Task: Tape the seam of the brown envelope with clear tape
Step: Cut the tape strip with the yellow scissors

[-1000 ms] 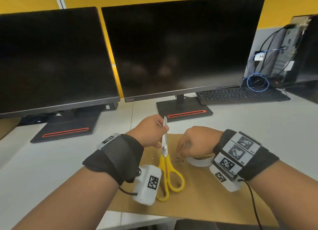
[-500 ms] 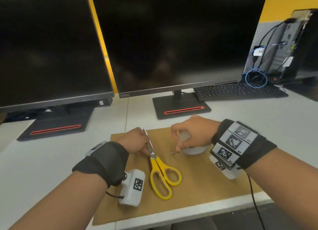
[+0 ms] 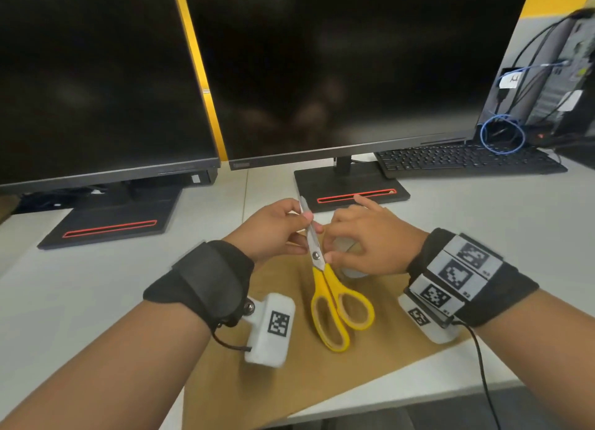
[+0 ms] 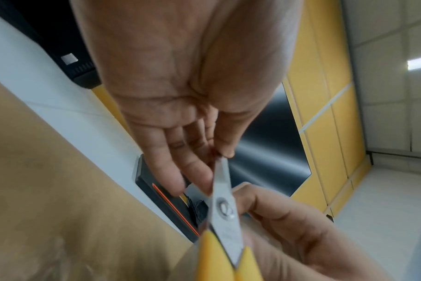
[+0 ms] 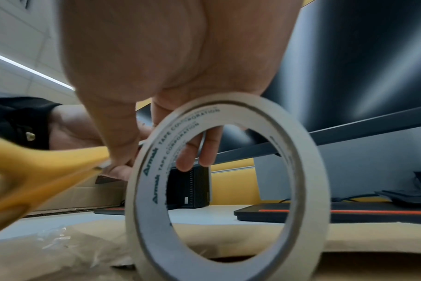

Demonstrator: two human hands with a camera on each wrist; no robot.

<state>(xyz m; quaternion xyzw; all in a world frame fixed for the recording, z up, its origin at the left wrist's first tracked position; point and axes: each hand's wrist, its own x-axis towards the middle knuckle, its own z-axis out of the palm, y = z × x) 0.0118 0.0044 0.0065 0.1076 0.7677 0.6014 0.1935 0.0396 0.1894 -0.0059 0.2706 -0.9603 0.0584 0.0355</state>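
Both hands have lifted: left hand [image 3: 273, 228] pinches scissors [image 3: 325, 284] blades; right hand [image 3: 370, 243] grips "TAPE CORPORATION" tape roll [image 5: 228, 190].

Left hand [image 3: 273, 228] pinching scissors [image 3: 325, 284]

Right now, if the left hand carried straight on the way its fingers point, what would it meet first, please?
Most likely the right hand. The left hand, pinching the scissors by the blades, points rightward across the brown envelope at it, and they look almost touching; depth is uncertain.

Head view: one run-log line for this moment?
left hand: pinches yellow-handled scissors by blades | right hand: holds white tape roll | brown envelope: flat
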